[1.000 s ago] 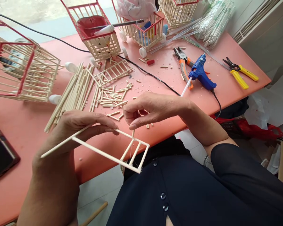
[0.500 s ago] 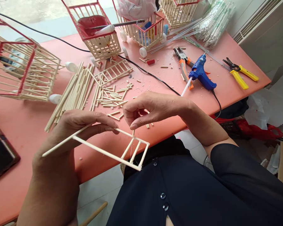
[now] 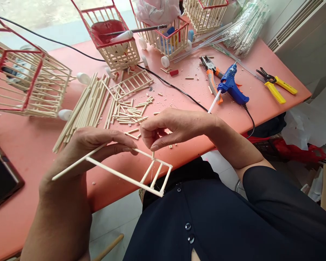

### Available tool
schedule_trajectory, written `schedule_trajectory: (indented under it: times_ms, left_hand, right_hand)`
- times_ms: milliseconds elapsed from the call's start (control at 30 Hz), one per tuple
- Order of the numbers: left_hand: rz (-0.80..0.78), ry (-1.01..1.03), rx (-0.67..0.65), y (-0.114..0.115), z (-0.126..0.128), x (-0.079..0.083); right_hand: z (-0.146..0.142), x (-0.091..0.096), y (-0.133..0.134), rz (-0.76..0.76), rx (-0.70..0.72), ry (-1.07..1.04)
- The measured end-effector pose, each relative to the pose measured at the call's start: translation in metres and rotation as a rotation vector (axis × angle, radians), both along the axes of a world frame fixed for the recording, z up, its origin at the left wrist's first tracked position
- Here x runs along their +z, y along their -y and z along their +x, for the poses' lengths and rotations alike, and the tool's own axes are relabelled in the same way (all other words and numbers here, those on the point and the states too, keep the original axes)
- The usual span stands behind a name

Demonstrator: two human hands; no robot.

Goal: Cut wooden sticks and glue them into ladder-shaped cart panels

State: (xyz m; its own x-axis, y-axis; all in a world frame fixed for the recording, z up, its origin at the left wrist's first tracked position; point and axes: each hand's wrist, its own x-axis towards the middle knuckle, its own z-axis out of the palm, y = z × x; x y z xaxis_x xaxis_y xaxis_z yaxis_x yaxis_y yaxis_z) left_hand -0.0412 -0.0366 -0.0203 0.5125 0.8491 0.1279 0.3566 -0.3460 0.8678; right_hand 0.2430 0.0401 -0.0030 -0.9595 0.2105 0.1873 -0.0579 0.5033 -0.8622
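Left hand [image 3: 99, 140]: thumb and fingers pinch one long side of the stick frame [image 3: 119, 174], whose laddered end extends below the right hand [image 3: 167, 128]. Right hand: fingertips closed on a short stick [image 3: 153, 154], its lower end meeting the frame at a rung joint. Cut sticks [image 3: 129, 113] lie beyond and between both hands; the blue glue gun [image 3: 230, 85] rests beyond the right wrist, untouched.
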Motion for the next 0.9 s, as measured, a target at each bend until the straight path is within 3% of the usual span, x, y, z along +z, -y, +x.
schedule_trajectory:
  times_ms: [433, 700, 900]
  left_hand:
    - [0.017, 0.078, -0.02, -0.001, 0.01, 0.008]
    - [0.017, 0.084, -0.008, -0.003, 0.007, 0.001]
    - [0.135, 0.03, -0.058, -0.006, 0.01, 0.006]
  right_hand:
    - [-0.005, -0.002, 0.002, -0.066, -0.043, -0.082]
    - [-0.002, 0.003, 0.0, -0.098, 0.0, -0.1]
    - [-0.004, 0.003, 0.002, -0.094, -0.006, -0.044]
